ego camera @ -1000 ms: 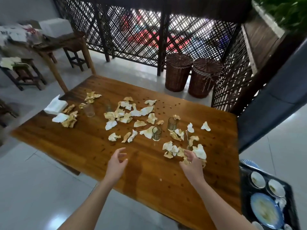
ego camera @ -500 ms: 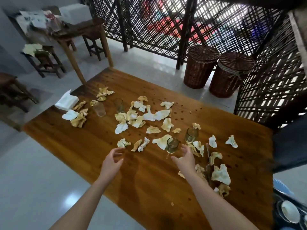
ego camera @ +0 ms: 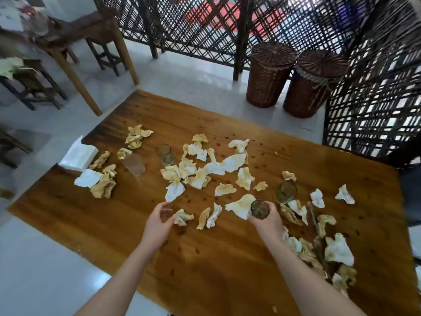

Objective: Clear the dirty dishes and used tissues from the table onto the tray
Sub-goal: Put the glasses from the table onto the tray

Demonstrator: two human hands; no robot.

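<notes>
The right hand [ego camera: 267,221] grips a glass [ego camera: 259,209], fingers curled round its lower part, the rim upright above them. The left hand [ego camera: 157,224] is spread and holds nothing, just beside a crumpled tissue [ego camera: 182,218] on the table [ego camera: 205,270].

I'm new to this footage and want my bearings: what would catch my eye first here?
Crumpled, stained tissues litter the middle and right of the wooden table, with drinking glasses standing among them. The right hand grips a small glass, while the left hand hovers open beside a crumpled tissue.
</notes>
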